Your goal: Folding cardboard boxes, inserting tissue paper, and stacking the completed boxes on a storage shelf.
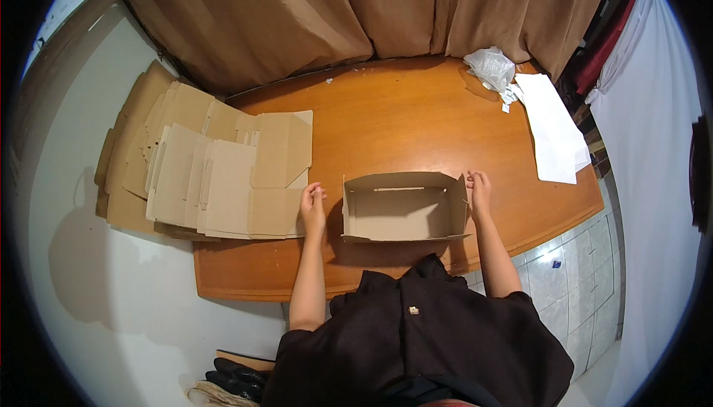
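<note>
An open-topped brown cardboard box stands upright on the table in front of me, its flat base and a slot along the far wall showing. My right hand is beside the box's far right corner, fingers loosely bent and apart; whether a fingertip touches the wall, I cannot tell. To the left of the box, with a gap between, my left hand hovers by the right edge of a stack of flattened cardboard boxes. Its fingers are loosely curled, with nothing visible in them.
The wooden table has a curved edge on the right. At its far right lie a crumpled clear plastic bag and white paper sheets. Brown curtains hang behind. Black gloves lie low at the left.
</note>
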A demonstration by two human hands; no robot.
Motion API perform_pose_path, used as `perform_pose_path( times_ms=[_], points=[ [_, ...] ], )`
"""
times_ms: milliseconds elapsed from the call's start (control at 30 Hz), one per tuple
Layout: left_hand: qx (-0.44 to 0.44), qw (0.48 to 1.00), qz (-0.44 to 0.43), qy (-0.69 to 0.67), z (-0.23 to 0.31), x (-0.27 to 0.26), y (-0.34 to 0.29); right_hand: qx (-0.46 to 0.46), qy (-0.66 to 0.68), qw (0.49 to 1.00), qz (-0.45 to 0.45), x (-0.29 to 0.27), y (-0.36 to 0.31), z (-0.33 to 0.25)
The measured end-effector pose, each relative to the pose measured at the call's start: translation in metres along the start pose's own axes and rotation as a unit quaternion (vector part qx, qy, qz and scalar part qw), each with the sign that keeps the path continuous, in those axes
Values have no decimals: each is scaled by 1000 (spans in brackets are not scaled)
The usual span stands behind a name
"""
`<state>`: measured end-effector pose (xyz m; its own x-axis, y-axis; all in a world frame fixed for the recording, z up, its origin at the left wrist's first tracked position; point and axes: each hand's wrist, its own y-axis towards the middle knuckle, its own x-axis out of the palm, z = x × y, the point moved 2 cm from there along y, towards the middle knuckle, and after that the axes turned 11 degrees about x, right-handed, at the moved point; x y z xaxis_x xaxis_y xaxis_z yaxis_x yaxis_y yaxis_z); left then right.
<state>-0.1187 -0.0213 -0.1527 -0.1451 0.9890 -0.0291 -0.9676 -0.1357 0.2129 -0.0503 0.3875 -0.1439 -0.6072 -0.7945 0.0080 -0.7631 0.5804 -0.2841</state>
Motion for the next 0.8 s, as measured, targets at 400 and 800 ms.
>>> perform_pose_path(
  times_ms=[400, 800],
  points=[
    [302, 867, -238, 318, 128, 21, -43, -139, -169, 953, -209, -9, -75, -56],
    [152, 927, -173, 296, 80, 28, -50, -136, -230, 946, -182, -9, -88, -72]
  ],
)
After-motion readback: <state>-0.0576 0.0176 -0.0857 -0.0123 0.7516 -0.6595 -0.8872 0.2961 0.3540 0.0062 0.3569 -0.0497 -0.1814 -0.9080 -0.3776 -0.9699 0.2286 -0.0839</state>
